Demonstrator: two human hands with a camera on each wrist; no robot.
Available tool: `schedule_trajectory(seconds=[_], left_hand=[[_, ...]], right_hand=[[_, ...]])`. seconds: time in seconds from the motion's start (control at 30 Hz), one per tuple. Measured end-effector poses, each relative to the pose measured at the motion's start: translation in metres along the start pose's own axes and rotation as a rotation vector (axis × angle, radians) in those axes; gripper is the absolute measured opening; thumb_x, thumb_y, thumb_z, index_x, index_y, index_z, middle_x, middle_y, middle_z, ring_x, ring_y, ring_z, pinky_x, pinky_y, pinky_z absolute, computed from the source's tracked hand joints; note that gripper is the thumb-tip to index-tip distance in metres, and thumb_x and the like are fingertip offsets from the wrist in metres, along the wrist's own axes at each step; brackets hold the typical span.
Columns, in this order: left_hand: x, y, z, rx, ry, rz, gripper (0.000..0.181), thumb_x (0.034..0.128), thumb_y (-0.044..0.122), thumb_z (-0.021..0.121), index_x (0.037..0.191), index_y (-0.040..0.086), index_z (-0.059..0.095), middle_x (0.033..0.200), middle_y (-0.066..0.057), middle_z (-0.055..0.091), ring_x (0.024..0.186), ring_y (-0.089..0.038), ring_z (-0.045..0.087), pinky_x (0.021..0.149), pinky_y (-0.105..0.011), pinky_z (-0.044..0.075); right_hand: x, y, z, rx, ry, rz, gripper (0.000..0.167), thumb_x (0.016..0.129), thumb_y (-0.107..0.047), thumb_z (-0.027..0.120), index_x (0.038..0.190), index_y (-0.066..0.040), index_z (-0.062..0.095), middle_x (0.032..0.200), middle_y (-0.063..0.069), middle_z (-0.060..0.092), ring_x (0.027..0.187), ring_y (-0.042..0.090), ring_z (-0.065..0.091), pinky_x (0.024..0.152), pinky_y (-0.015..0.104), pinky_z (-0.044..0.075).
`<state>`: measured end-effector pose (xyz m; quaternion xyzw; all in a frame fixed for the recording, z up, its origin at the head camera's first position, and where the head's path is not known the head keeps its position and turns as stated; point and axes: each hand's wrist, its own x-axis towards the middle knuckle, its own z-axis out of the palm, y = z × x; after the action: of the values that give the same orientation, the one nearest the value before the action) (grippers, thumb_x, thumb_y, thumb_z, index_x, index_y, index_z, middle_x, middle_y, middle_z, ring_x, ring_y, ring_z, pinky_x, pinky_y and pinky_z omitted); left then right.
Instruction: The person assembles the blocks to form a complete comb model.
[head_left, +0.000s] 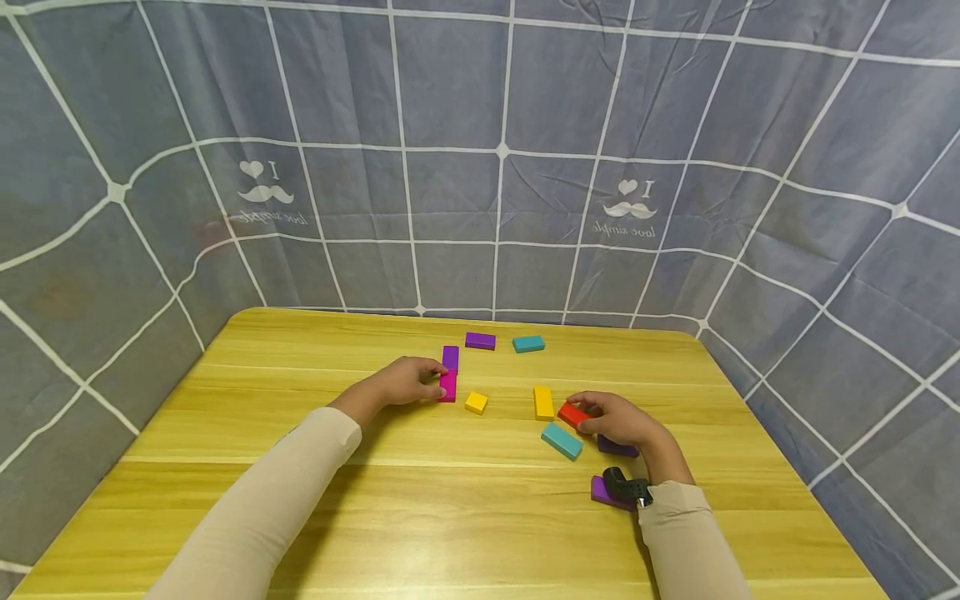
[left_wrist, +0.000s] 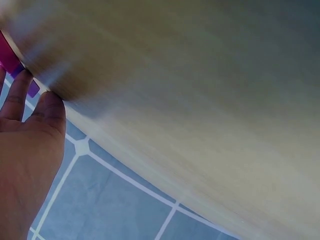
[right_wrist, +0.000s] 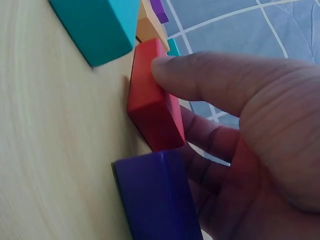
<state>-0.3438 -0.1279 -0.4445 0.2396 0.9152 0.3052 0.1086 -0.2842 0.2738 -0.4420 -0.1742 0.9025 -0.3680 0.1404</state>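
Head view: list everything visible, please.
Table: 1, yellow wood-grain, foreground
Cloth: 1, grey with white grid, behind table
Purple blocks: 3, purple, two far, one near right
Magenta block: 1, magenta, touching purple block
Teal blocks: 2, teal, one far, one nearer
Yellow blocks: 2, yellow, centre
Red block: 1, red, right
Dark block: 1, dark purple, beside red
Wrist device: 1, black, right wrist
Sleeves: 2, beige, forearms
Left hand: 1, on magenta block
Right hand: 1, on red block

Grey, white-gridded cloth [head_left: 453, 196] behind and beside a yellowish wood-grain tabletop [head_left: 450, 517]
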Motion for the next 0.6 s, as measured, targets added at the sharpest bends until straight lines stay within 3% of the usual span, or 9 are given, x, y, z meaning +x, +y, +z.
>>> schedule_trajectory(seconds=[0.27, 0.6], left_hand=[[-0.0002, -0.0008, 0.0, -0.001, 0.001, 0.009, 0.041, 0.0911, 0.024, 0.073, 0.128, 0.007, 0.065, 0.129, -0.013, 0.063, 0.129, -0.035, 0.051, 0.112, -0.049, 0.035], [0.0008, -0.0019, 0.0002, -0.008, 0.003, 0.011, 0.042, 0.0916, 0.024, 0.072, 0.129, 0.006, 0.064, 0.13, -0.014, 0.062, 0.129, -0.035, 0.05, 0.112, -0.049, 0.035]], right_hand=[[-0.0008, 0.0004, -0.0005, 0.038, -0.009, 0.0, 0.052, 0.091, -0.011, 0.069, 0.14, 0.0, 0.052, 0.126, 0.02, 0.057, 0.106, 0.029, 0.059, 0.09, 0.043, 0.05], [-0.0008, -0.001, -0.0005, 0.078, -0.019, 0.014, 0.054, 0.091, -0.01, 0.07, 0.139, 0.005, 0.05, 0.114, 0.019, 0.062, 0.097, 0.027, 0.06, 0.081, 0.035, 0.051]])
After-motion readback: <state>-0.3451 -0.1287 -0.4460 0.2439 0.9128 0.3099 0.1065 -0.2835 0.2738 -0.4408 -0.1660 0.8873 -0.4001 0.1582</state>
